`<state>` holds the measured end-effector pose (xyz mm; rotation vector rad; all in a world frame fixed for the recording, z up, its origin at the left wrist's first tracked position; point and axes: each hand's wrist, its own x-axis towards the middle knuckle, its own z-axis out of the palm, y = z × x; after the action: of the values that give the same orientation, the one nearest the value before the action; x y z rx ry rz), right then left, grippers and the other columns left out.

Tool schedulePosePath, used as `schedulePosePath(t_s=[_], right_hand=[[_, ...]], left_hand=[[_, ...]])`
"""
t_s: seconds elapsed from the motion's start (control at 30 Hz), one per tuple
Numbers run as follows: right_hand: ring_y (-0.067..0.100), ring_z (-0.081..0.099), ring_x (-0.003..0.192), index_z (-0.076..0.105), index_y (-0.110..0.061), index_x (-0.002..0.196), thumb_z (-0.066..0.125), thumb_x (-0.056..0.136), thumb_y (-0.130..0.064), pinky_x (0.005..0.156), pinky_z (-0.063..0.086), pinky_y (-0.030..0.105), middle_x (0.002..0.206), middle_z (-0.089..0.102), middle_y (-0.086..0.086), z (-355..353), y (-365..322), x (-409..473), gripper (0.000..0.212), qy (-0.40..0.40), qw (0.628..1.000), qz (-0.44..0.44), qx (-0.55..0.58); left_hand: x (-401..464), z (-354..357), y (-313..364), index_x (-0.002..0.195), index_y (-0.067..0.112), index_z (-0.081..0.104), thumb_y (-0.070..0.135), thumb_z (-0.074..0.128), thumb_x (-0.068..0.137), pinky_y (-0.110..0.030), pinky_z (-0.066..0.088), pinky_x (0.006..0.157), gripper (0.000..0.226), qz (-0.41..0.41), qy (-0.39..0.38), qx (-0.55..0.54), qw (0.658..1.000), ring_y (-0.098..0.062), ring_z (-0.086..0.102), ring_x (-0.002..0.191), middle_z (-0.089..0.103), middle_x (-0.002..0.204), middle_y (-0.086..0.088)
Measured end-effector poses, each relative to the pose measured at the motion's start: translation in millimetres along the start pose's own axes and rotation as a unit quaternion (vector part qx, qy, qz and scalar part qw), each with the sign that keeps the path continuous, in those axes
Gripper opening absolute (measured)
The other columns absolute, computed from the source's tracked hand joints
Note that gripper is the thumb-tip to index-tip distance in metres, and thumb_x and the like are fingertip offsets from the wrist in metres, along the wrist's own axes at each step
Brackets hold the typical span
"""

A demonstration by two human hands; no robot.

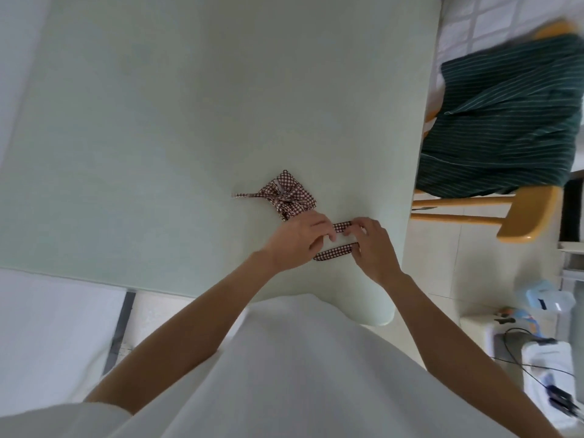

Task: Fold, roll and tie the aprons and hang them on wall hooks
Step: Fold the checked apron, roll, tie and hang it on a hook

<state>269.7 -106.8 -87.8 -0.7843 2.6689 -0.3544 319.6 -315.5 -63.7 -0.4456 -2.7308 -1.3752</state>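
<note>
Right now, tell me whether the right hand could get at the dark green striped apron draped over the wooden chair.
Probably yes, though not freely. The right hand pinches the checked strap, so it must let go first. The dark green striped apron lies on the wooden chair off the table's right edge, with nothing between.

Head-worn, wide-angle, looking steeply down over the chest onto the pale green tabletop [189, 105]; close to both forearms, tilted, floor showing at right.
</note>
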Motion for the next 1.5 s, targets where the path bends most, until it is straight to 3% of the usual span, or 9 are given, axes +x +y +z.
schedulePosePath(t_s=[0.17,0.33,0.47,0.63,0.77,0.87,1.1,1.23,1.5], right_hand=[[0.031,0.052,0.114,0.063,-0.012,0.099,0.065,0.069,0.003,0.093,0.042,0.041,0.119,0.057,0.010,4.6,5.2,-25.4,0.034,0.007,1.000,0.023,-0.014],[0.027,0.056,0.109,0.066,-0.014,0.096,0.076,0.074,-0.021,0.090,0.046,0.040,0.116,0.060,0.006,2.4,23.8,-57.2,0.025,-0.028,0.995,-0.092,-0.037],[0.025,0.056,0.103,0.068,-0.013,0.079,0.077,0.072,-0.019,0.085,0.048,0.041,0.105,0.062,0.004,3.1,34.3,-74.5,0.013,-0.002,0.999,-0.040,0.007],[0.010,0.059,0.100,0.068,-0.012,0.083,0.066,0.086,-0.021,0.091,0.043,0.028,0.098,0.068,-0.005,-42.4,-5.8,-68.6,0.010,-0.023,0.958,-0.013,0.285],[0.007,0.051,0.056,0.056,-0.017,0.065,0.066,0.086,-0.024,0.059,0.042,0.023,0.057,0.060,-0.009,-100.0,-57.4,-49.3,0.025,-0.030,0.907,-0.080,0.413],[0.000,0.043,0.055,0.052,-0.025,0.073,0.073,0.080,-0.015,0.055,0.036,0.015,0.060,0.052,-0.017,-134.9,-94.0,-36.2,0.024,-0.063,0.907,-0.171,0.379],[0.019,0.054,0.083,0.059,-0.024,0.097,0.064,0.081,-0.010,0.082,0.044,0.040,0.080,0.058,-0.003,-220.4,-206.2,2.5,0.021,0.010,0.907,-0.375,0.191],[0.018,0.057,0.075,0.058,-0.034,0.088,0.064,0.085,-0.023,0.074,0.043,0.039,0.067,0.052,-0.011,-253.4,-267.5,17.8,0.012,0.013,0.889,-0.370,0.268],[0.011,0.038,0.052,0.058,-0.015,0.101,0.060,0.087,-0.006,0.053,0.034,0.024,0.056,0.051,-0.014,-302.4,-393.6,29.1,0.017,-0.037,0.798,-0.385,0.462]], left_hand=[[-14.5,38.5,4.3,0.127,0.019,0.051,0.025,0.056,0.088,-0.029,0.031,0.100,0.040,-0.086,-0.296,0.120,0.944,-0.021,0.043,0.119,0.051,0.127,-0.001],[-30.5,55.0,20.9,0.135,0.024,0.038,0.032,0.057,0.086,-0.035,0.028,0.101,0.054,-0.132,-0.278,0.264,0.914,-0.022,0.039,0.124,0.043,0.134,0.001],[-45.8,53.9,29.6,0.122,0.023,0.048,0.036,0.053,0.088,-0.033,0.028,0.102,0.036,-0.189,-0.262,0.281,0.904,-0.021,0.047,0.115,0.056,0.123,0.002],[-69.5,35.7,54.1,0.116,0.021,0.056,0.032,0.059,0.088,-0.033,0.041,0.092,0.031,-0.294,-0.093,0.140,0.941,-0.021,0.058,0.107,0.064,0.114,0.001],[-74.8,0.7,80.5,0.102,0.019,0.060,0.026,0.066,0.085,-0.037,0.048,0.087,0.019,-0.285,0.077,0.036,0.955,-0.012,0.062,0.085,0.065,0.092,0.010],[-77.7,-34.2,107.9,0.094,0.025,0.058,0.019,0.070,0.082,-0.032,0.050,0.087,0.018,-0.267,0.164,-0.017,0.949,-0.007,0.062,0.080,0.065,0.085,0.013],[-74.7,-152.3,166.3,0.100,0.021,0.055,0.004,0.070,0.081,-0.027,0.051,0.085,0.029,-0.197,0.326,-0.089,0.920,-0.011,0.061,0.075,0.059,0.080,0.004],[-83.6,-220.1,188.7,0.104,0.021,0.053,0.006,0.067,0.083,-0.031,0.050,0.082,0.029,-0.180,0.374,-0.091,0.905,-0.013,0.060,0.075,0.060,0.085,0.001],[-120.7,-355.8,217.0,0.095,0.012,0.044,0.004,0.062,0.086,-0.030,0.051,0.081,0.021,-0.088,0.417,-0.032,0.904,-0.023,0.066,0.082,0.064,0.093,-0.001]])
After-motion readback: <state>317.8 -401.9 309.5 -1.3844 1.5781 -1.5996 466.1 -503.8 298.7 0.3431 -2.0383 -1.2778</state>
